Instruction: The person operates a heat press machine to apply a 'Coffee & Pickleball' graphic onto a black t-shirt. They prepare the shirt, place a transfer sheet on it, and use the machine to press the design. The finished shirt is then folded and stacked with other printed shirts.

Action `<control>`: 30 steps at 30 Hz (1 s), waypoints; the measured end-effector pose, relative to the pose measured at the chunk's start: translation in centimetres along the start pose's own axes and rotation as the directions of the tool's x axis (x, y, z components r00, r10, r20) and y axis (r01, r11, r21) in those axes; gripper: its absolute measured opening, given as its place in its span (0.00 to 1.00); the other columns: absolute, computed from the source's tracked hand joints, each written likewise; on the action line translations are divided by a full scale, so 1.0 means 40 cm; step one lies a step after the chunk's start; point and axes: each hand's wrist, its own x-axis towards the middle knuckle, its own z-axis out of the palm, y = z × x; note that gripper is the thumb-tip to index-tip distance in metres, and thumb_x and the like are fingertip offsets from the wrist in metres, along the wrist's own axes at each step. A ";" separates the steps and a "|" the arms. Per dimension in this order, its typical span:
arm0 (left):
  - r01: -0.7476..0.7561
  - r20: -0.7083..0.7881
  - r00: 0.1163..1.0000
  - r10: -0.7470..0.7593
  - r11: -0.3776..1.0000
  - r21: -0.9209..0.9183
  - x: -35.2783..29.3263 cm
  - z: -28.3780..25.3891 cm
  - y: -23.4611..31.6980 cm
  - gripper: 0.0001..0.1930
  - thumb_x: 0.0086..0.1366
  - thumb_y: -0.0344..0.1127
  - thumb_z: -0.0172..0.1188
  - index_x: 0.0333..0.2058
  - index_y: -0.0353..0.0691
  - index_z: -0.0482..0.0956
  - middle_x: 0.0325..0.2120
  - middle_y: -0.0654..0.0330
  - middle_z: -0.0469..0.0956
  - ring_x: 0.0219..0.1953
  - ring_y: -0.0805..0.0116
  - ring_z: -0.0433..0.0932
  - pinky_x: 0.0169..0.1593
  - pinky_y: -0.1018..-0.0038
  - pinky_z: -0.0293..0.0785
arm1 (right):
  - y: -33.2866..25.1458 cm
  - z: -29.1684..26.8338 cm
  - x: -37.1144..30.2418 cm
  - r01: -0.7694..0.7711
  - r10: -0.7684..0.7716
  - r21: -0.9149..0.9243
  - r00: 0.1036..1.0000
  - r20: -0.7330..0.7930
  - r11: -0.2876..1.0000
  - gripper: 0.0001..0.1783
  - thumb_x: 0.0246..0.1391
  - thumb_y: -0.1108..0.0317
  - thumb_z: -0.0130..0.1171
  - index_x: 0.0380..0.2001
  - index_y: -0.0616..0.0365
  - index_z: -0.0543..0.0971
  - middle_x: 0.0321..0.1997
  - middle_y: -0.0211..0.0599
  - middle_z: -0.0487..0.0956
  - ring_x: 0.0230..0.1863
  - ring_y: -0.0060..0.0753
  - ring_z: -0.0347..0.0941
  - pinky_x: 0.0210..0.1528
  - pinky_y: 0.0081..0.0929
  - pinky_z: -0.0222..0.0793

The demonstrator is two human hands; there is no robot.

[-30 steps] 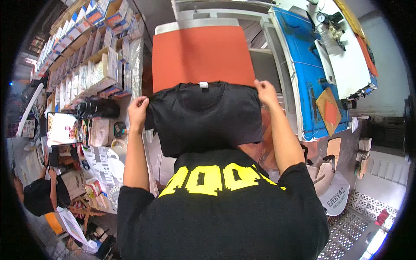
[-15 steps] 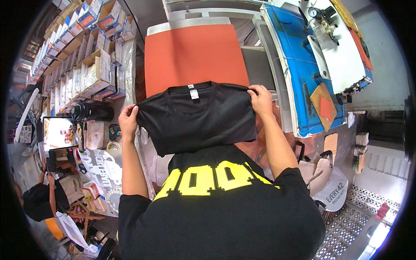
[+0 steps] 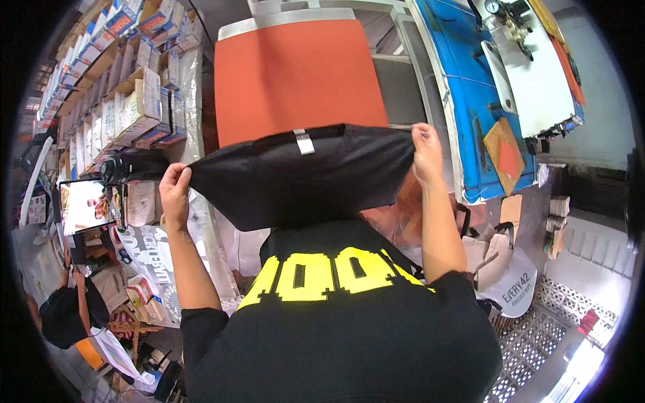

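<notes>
The grip is closed: left hand [image 3: 175, 198] and right hand [image 3: 428, 156] pinch the upper corners of a black shirt [image 3: 295, 180] at the near edge of the red board [image 3: 295, 74]. Likely light and limp, best held by the shoulders. The board looks flat; cardboard boxes [image 3: 138, 107] line the room's left.

left hand [image 3: 175, 201]: pinching | right hand [image 3: 428, 156]: pinching | forearms [image 3: 193, 272]: forward, well apart

black t-shirt [image 3: 269, 181], spread wide, white neck label [image 3: 306, 146] showing, near an orange-red board [image 3: 299, 80]
</notes>
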 end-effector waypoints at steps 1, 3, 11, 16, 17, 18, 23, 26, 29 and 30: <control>-0.036 0.024 0.999 0.034 0.997 0.073 0.020 0.012 -0.019 0.04 0.66 0.29 0.58 0.38 0.35 0.77 0.28 0.70 0.74 0.31 0.83 0.69 0.37 0.85 0.63 | 0.015 0.015 0.009 0.088 -0.089 -0.094 0.996 -0.011 0.992 0.10 0.63 0.64 0.56 0.40 0.60 0.77 0.37 0.28 0.78 0.39 0.20 0.71 0.44 0.22 0.66; 0.048 -0.010 0.999 -0.047 0.970 0.237 0.064 0.041 -0.067 0.06 0.65 0.31 0.60 0.37 0.35 0.78 0.29 0.70 0.75 0.32 0.82 0.69 0.39 0.85 0.64 | 0.044 0.050 0.023 -0.095 0.094 -0.137 0.995 -0.012 0.986 0.10 0.62 0.65 0.57 0.39 0.61 0.79 0.33 0.28 0.79 0.35 0.21 0.73 0.41 0.22 0.68; -0.022 -0.039 0.999 0.037 0.942 0.334 0.051 0.035 -0.152 0.07 0.66 0.32 0.60 0.38 0.34 0.78 0.29 0.69 0.76 0.30 0.82 0.71 0.36 0.84 0.67 | 0.047 0.028 -0.009 0.029 -0.015 -0.148 0.995 0.098 0.989 0.17 0.49 0.76 0.65 0.45 0.56 0.79 0.44 0.34 0.77 0.36 0.20 0.72 0.40 0.20 0.69; -0.063 -0.029 0.997 0.076 0.950 0.304 0.049 0.046 -0.145 0.07 0.66 0.32 0.60 0.38 0.34 0.77 0.29 0.68 0.76 0.30 0.82 0.72 0.35 0.84 0.68 | 0.024 0.032 -0.008 0.297 -0.243 -0.423 0.954 0.178 0.856 0.09 0.47 0.75 0.63 0.35 0.59 0.82 0.43 0.38 0.78 0.35 0.38 0.76 0.41 0.30 0.72; -0.050 -0.031 0.998 0.062 0.954 0.296 0.050 0.051 -0.144 0.07 0.66 0.32 0.60 0.38 0.34 0.77 0.29 0.68 0.76 0.30 0.82 0.72 0.36 0.84 0.68 | 0.021 0.037 -0.006 0.346 -0.286 -0.443 0.938 0.197 0.827 0.07 0.47 0.75 0.63 0.33 0.59 0.82 0.42 0.39 0.79 0.35 0.42 0.76 0.41 0.32 0.72; -0.036 -0.034 0.998 0.048 0.957 0.287 0.052 0.055 -0.142 0.07 0.67 0.32 0.60 0.38 0.34 0.77 0.29 0.68 0.76 0.30 0.82 0.72 0.36 0.84 0.68 | 0.019 0.042 -0.005 0.374 -0.315 -0.455 0.927 0.203 0.808 0.06 0.48 0.74 0.63 0.32 0.59 0.82 0.41 0.40 0.79 0.35 0.44 0.76 0.42 0.33 0.72; -0.055 -0.014 0.998 0.064 0.941 0.334 0.051 0.051 -0.123 0.07 0.67 0.32 0.59 0.38 0.34 0.77 0.30 0.68 0.76 0.31 0.82 0.72 0.37 0.83 0.68 | -0.007 0.031 -0.004 0.564 -0.552 -0.564 0.806 0.216 0.603 0.04 0.49 0.74 0.60 0.29 0.60 0.82 0.38 0.42 0.79 0.35 0.48 0.75 0.42 0.36 0.72; -0.053 0.001 0.998 0.056 0.937 0.345 0.037 0.034 -0.096 0.06 0.66 0.31 0.59 0.38 0.35 0.77 0.30 0.68 0.76 0.32 0.82 0.72 0.39 0.83 0.68 | -0.035 0.000 -0.003 0.593 -0.611 -0.575 0.768 0.192 0.564 0.04 0.54 0.73 0.58 0.31 0.61 0.80 0.35 0.38 0.78 0.37 0.38 0.74 0.44 0.32 0.69; -0.007 0.053 0.999 0.001 0.992 0.123 0.014 0.019 -0.061 0.04 0.65 0.29 0.59 0.37 0.36 0.76 0.30 0.69 0.75 0.33 0.81 0.71 0.40 0.83 0.67 | -0.060 -0.022 -0.011 -0.068 0.080 -0.111 0.992 0.101 0.991 0.04 0.59 0.73 0.55 0.36 0.61 0.76 0.33 0.31 0.76 0.42 0.26 0.70 0.47 0.25 0.66; 0.034 0.076 0.997 -0.033 0.999 -0.010 0.004 0.017 -0.050 0.03 0.65 0.28 0.59 0.36 0.36 0.76 0.30 0.69 0.75 0.33 0.81 0.71 0.41 0.83 0.67 | -0.066 -0.024 -0.020 -0.040 0.054 -0.133 0.994 0.099 0.990 0.04 0.62 0.73 0.52 0.38 0.61 0.74 0.33 0.28 0.73 0.42 0.19 0.67 0.48 0.21 0.64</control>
